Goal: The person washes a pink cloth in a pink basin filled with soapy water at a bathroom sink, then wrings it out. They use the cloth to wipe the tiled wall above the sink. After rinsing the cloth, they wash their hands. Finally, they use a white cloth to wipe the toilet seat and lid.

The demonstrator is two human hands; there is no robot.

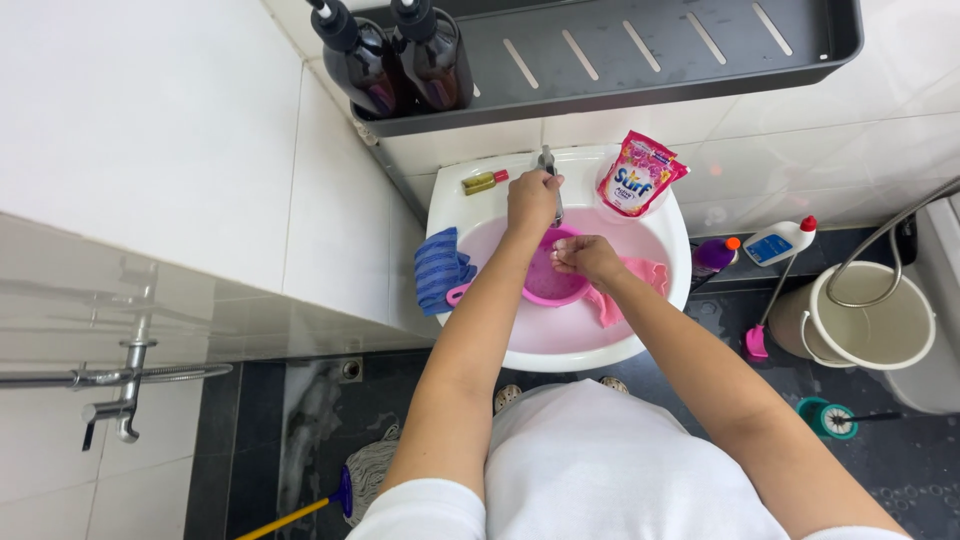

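Left hand (531,200): closed on the tap (549,172)
Right hand (586,256): seemingly pinching the pink cloth (640,280) above the pink bowl (552,280)
Sink (560,345): white, blue cloth (438,268) over its rim

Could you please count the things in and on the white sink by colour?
Pink: 3, the scoop, the cloth, the detergent pouch
Blue: 1, the striped cloth
Yellow: 1, the small bottle
Total: 5
The left hand is at the tap; the right hand is over the scoop.
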